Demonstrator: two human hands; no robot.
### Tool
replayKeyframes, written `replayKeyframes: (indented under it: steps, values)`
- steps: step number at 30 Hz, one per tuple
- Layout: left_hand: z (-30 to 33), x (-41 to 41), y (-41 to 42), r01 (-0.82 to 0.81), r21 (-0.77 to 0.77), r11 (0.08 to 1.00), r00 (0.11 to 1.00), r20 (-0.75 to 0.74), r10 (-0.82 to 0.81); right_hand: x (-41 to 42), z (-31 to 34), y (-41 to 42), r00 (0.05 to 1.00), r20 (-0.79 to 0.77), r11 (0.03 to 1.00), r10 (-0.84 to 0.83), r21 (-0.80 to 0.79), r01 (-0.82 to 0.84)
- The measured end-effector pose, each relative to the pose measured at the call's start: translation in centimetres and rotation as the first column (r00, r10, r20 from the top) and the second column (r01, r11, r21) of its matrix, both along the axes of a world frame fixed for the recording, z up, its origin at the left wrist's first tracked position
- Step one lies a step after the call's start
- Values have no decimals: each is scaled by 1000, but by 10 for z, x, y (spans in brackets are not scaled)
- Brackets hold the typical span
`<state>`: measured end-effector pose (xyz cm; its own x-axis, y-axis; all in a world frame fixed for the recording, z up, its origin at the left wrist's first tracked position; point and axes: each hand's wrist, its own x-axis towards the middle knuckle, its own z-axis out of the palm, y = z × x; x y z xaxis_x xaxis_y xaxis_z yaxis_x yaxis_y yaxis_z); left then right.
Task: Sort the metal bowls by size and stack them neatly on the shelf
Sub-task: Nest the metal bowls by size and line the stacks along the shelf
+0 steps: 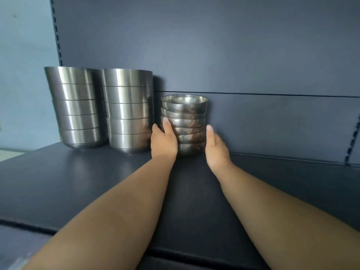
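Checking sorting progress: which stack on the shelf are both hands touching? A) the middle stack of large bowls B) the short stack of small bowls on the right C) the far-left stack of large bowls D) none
B: the left hand and right hand flank the small-bowl stack, fingers against its sides; the two large stacks stand untouched.

You have three stacks of metal bowls on one shelf [78, 182]. The left stack of large bowls [75, 108] counts five. The middle stack of large bowls [128, 110] also counts five. The stack of small bowls [185, 114] shows about six, though its lower rims are partly hidden. Your two hands, left hand [163, 141] and right hand [216, 147], flank it.
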<state>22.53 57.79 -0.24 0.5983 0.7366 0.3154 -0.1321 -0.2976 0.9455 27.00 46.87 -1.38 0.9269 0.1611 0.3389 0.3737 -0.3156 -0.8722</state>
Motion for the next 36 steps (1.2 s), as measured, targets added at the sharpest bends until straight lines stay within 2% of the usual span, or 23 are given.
replayKeyframes:
  steps: [3, 5, 6, 7, 8, 9, 10, 14, 17, 18, 22, 30, 33, 36]
  values:
    - [-9, -26, -8, 13, 126, 992, 999, -49, -7, -15, 0, -29, 999, -19, 989, -35, -141, 32]
    - [-15, -49, -18, 33, 338, 940, 994, -109, 4, -25, -3, -55, 997, 26, 964, -69, -254, 73]
    - [-18, -62, -27, 49, 517, 854, 984, -171, 47, -32, -4, -74, 995, 55, 950, -82, -297, 95]
    - [-19, -76, -37, 93, 709, 699, 961, -249, 125, -41, -4, -95, 993, 87, 935, -84, -337, 109]
    - [-17, -87, -45, 169, 836, 522, 925, -318, 208, -47, -3, -114, 989, 124, 921, -86, -368, 126]
    - [-15, -96, -58, 249, 899, 359, 897, -354, 264, -56, -3, -141, 981, 171, 904, -94, -398, 156]
    - [-12, -105, -74, 321, 910, 262, 879, -389, 276, -64, -1, -167, 972, 214, 883, -97, -432, 183]
    - [-3, -125, -170, 376, 925, 48, 911, -379, 161, -101, 0, -281, 939, 333, 784, -89, -558, 272]
    - [0, -128, -246, 381, 921, -81, 924, -377, 62, -126, -3, -363, 913, 372, 744, -170, -558, 366]
    - [2, -128, -265, 382, 920, -92, 924, -381, 26, -132, -3, -384, 904, 377, 750, -202, -534, 391]
    - [4, -122, -337, 397, 918, -14, 906, -395, -154, -153, 2, -461, 877, 382, 720, -293, -515, 465]
    - [16, -77, -424, 348, 930, -120, 917, -365, -164, -147, 10, -566, 792, 458, 564, -404, -557, 610]
    - [19, -46, -449, 362, 926, -106, 915, -375, -151, -125, 11, -593, 773, 448, 524, -448, -569, 634]
    - [23, -8, -470, 352, 935, -45, 921, -355, -159, -92, 20, -612, 768, 431, 495, -474, -590, 637]
